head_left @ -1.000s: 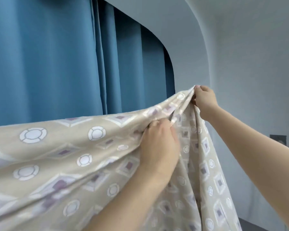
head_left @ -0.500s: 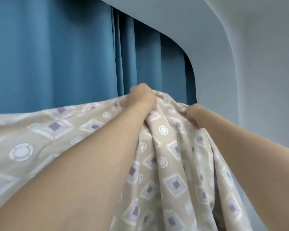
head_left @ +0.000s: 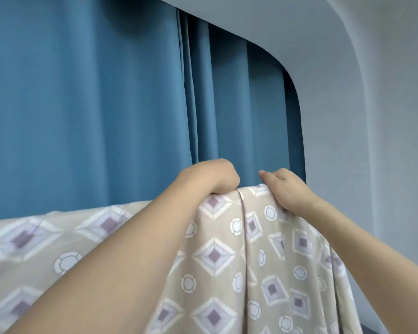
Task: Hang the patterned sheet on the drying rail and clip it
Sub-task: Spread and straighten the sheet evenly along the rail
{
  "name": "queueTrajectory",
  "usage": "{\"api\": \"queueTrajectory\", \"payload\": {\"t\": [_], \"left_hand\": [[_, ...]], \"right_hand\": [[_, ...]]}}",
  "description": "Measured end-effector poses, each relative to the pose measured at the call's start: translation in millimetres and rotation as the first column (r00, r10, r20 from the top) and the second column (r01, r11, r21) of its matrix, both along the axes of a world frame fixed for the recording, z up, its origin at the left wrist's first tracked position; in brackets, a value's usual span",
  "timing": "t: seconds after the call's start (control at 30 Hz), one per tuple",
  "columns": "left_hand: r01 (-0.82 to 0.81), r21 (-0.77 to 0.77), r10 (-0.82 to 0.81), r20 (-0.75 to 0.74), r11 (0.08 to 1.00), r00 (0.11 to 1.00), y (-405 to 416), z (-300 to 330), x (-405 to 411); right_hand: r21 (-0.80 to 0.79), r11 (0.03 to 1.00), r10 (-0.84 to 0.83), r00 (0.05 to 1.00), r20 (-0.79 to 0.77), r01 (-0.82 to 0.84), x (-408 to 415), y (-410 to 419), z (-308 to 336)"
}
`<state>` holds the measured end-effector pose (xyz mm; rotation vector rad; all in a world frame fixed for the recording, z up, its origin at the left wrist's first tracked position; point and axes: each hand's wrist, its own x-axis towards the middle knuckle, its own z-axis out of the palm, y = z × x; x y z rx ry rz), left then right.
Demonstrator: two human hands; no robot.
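The patterned sheet (head_left: 227, 256) is beige with white and purple diamonds and white rings. It stretches across the lower half of the view and falls in folds at the right. My left hand (head_left: 210, 175) grips its top edge near the middle, fingers curled over the far side. My right hand (head_left: 285, 189) holds the same top edge a little to the right, its fingers bent over the fabric. The drying rail is hidden under the sheet, and no clip is in sight.
A blue curtain (head_left: 94, 104) hangs close behind the sheet and fills the upper left. A pale grey wall (head_left: 384, 141) rises at the right, with a curved ceiling edge above.
Both hands have lifted the sheet's top edge higher and further forward, and they now sit closer together. The fabric below them hangs flatter than before.
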<state>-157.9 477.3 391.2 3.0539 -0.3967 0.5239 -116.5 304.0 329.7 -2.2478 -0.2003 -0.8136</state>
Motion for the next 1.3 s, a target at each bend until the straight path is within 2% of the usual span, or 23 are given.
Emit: {"api": "queueTrajectory", "payload": {"t": [0.07, 0.13, 0.17, 0.23, 0.33, 0.4, 0.47, 0.53, 0.6, 0.7, 0.77, 0.8, 0.87, 0.93, 1.0, 1.07, 1.13, 1.2, 1.23, 1.3], "left_hand": [[0.046, 0.005, -0.046, 0.304, 0.999, 0.952, 12.6, -16.6, -36.2], [0.039, 0.176, -0.136, 0.577, 0.984, 0.805, 28.3, -52.0, -64.5], [0.001, 0.252, -0.164, 0.625, 0.968, 0.763, 35.8, -71.3, -72.0], [-0.117, 0.328, -0.129, 0.64, 0.938, 0.757, 48.1, -94.4, -68.7], [-0.169, 0.321, -0.098, 0.671, 0.932, 0.735, 55.1, -92.1, -56.6], [-0.158, 0.253, -0.032, 0.614, 0.954, 0.788, 61.6, -76.7, -60.5], [-0.152, 0.158, 0.058, 0.487, 0.976, 0.872, 80.9, -58.1, -58.5], [-0.171, 0.052, 0.153, 0.253, 0.984, 0.955, 108.6, -40.9, -61.5], [-0.187, -0.002, 0.186, 0.094, 0.982, 0.978, 133.0, -31.0, -65.2], [-0.107, -0.002, 0.107, 0.02, 0.994, 0.994, 144.0, -27.4, -69.5], [-0.058, -0.004, 0.058, 0.03, 0.998, 0.998, 138.9, -26.2, -70.3], [-0.041, -0.004, 0.041, 0.031, 0.999, 0.999, 135.4, -26.9, -68.9], [-0.016, 0.006, 0.016, 0.042, 1.0, 0.999, 127.9, -28.9, -61.6], [0.002, 0.038, -0.005, 0.068, 0.999, 0.998, 122.2, -29.2, -55.7], [-0.001, 0.051, -0.002, 0.059, 0.999, 0.998, 120.0, -28.8, -58.9], [-0.006, 0.02, 0.005, 0.049, 1.0, 0.999, 121.5, -27.7, -68.8], [-0.012, -0.016, 0.014, 0.107, 1.0, 0.994, 131.0, -30.9, -85.8], [-0.052, 0.072, 0.027, 0.311, 0.996, 0.95, 152.3, -45.8, -105.9], [-0.086, 0.131, 0.015, 0.463, 0.988, 0.886, 167.0, -59.4, -114.3], [-0.191, 0.184, 0.033, 0.632, 0.964, 0.774, 200.4, -88.6, -132.0]], "right_hand": [[0.007, 1.0, -0.009, 1.0, -0.015, 0.009, -0.5, -2.7, 1.6], [0.009, 1.0, -0.025, 0.999, -0.029, 0.025, -2.3, -5.8, 4.1], [0.012, 0.999, -0.036, 0.999, -0.028, 0.037, -3.8, -6.6, 4.9], [0.02, 0.998, -0.054, 0.998, -0.016, 0.054, -5.0, -8.8, 4.3], [0.029, 0.998, -0.057, 0.998, -0.017, 0.057, -4.9, -5.2, 2.6], [0.049, 0.996, -0.067, 0.997, -0.027, 0.068, -4.1, 0.0, 1.7], [0.071, 0.993, -0.096, 0.995, -0.041, 0.099, -2.9, 4.0, 1.3], [0.085, 0.989, -0.118, 0.992, -0.047, 0.121, -0.3, 6.4, 0.3], [0.092, 0.987, -0.127, 0.99, -0.063, 0.133, 0.7, 9.8, 0.4], [0.064, 0.982, -0.171, 0.98, -0.099, 0.178, -1.9, 16.7, 1.2], [-0.051, 0.967, -0.249, 0.968, -0.02, 0.248, -8.2, 21.7, 0.2], [-0.12, 0.954, -0.264, 0.959, 0.099, 0.275, -11.7, 25.9, -1.4], [-0.197, 0.946, -0.17, 0.912, 0.374, 0.257, -24.4, 46.7, -6.8], [-0.245, 0.958, -0.016, 0.883, 0.469, 0.147, -43.5, 82.7, -13.8], [-0.294, 0.95, 0.041, 0.893, 0.448, 0.104, -56.0, 112.9, -21.8], [-0.302, 0.935, -0.028, 0.89, 0.456, 0.185, -61.8, 128.9, -26.2], [-0.283, 0.921, -0.128, 0.894, 0.43, 0.268, -65.0, 136.1, -20.7], [-0.274, 0.909, -0.206, 0.91, 0.361, 0.314, -63.7, 140.2, -12.8], [-0.277, 0.904, -0.231, 0.917, 0.325, 0.326, -61.9, 140.9, -9.5], [-0.318, 0.887, -0.262, 0.932, 0.249, 0.334, -58.6, 140.5, -3.2]]}}
